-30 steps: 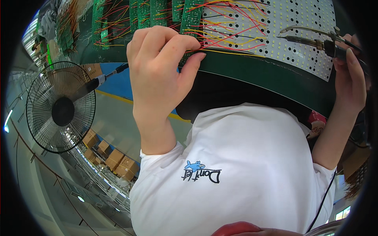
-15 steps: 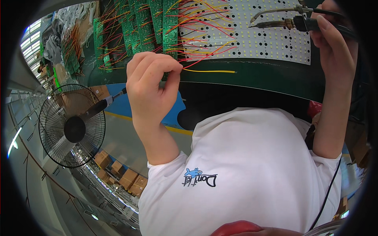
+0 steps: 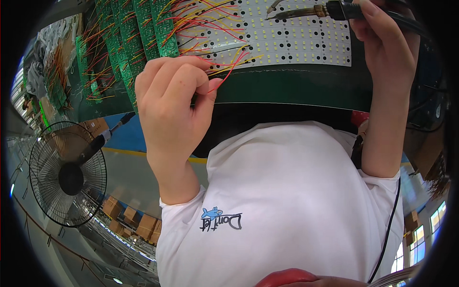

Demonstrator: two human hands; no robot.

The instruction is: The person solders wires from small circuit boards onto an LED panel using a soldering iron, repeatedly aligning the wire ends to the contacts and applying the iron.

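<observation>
My left hand is closed, its fingertips pinching thin red and yellow wires that run from a white LED panel on the dark green bench. My right hand grips the black handle of a soldering iron. The iron's metal tip points left over the top of the LED panel, apart from the wires in my left hand. Rows of green circuit boards with more red and yellow wires lie to the left of the panel.
My white T-shirt fills the lower middle, with a black cable along its right side. A black standing fan is at the left, with cardboard boxes on the floor beyond it. More wired boards lie at the far left.
The boards now sit higher and larger in the picture. My left hand has shifted right along the bench edge and now pinches red and yellow wires. The soldering iron has risen toward the panel's top.
</observation>
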